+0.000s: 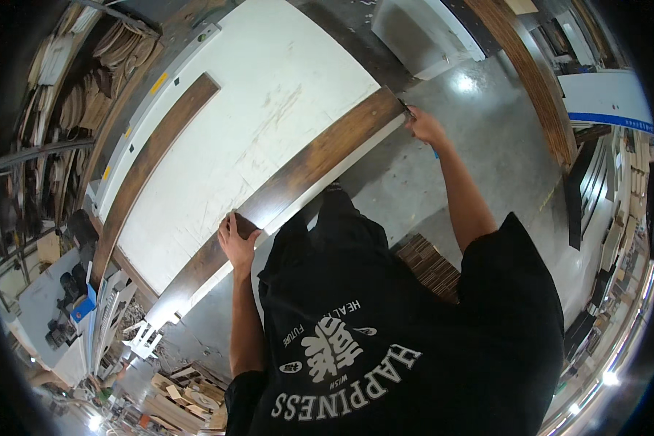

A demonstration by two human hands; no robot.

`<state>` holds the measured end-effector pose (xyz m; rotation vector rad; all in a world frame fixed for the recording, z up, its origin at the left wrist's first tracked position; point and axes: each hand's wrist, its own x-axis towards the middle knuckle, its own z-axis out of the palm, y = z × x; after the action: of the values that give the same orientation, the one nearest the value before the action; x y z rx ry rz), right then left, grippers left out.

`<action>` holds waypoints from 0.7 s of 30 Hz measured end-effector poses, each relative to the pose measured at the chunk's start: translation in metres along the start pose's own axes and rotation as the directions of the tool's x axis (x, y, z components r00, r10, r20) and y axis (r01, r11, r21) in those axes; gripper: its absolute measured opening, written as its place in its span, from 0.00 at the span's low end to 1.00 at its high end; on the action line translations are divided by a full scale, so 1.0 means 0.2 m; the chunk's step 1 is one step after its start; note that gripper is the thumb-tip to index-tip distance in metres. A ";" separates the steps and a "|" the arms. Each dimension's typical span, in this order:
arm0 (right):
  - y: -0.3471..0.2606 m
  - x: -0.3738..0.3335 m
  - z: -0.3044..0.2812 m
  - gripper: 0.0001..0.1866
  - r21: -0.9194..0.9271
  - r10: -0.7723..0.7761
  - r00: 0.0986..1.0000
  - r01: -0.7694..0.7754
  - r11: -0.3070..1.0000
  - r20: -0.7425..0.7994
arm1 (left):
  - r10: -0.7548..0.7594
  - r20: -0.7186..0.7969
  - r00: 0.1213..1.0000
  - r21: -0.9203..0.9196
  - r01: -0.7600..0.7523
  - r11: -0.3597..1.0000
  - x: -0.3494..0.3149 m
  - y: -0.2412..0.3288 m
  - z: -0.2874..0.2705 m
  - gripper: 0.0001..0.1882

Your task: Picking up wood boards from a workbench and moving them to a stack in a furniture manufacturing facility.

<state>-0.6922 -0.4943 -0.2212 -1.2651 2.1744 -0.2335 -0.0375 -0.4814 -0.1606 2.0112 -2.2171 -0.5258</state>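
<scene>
A long dark-brown wooden board (320, 156) lies along the near edge of a white-topped table (269, 94). My left hand (237, 243) rests on this board left of its middle, fingers stretched toward its far edge and thumb apart. At the board's far right end, my right hand (423, 126) is closed around a slim tool. The tool's dark tip (405, 107) points at the board's end, and a bit of blue shows below the hand. Its exact kind is too small to make out. A second brown board (152, 149) lies along the table's far left side.
A long metal rail (156, 83) with yellow marks runs along the table's far side. Shelves of wood offcuts (98, 80) stand at the left. A striped brown stack (429, 265) sits on the floor at my right, and a grey-white panel (421, 36) stands beyond the table.
</scene>
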 end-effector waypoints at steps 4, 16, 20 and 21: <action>0.01 0.02 -0.06 0.38 0.071 0.028 0.991 -0.037 0.997 0.133 | 0.004 -0.010 1.000 -0.028 -0.004 1.000 0.00 0.01 0.00 0.53; -0.15 -0.02 -0.22 0.33 0.383 0.117 0.946 -0.233 0.894 0.303 | -0.019 -0.005 1.000 -0.029 0.019 0.999 0.01 0.03 0.00 0.54; -0.16 0.01 -0.19 0.35 0.314 0.139 0.951 -0.225 0.922 0.275 | -0.029 0.002 1.000 -0.015 0.029 0.999 0.01 0.02 0.00 0.54; -0.15 0.01 -0.19 0.33 0.329 0.145 0.949 -0.236 0.914 0.280 | -0.028 0.003 1.000 -0.014 0.028 1.000 0.01 0.02 0.00 0.54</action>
<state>-0.6939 -0.5179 -0.1789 -0.8215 1.9136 -0.3523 -0.0408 -0.4825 -0.1602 2.0387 -2.1840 -0.5461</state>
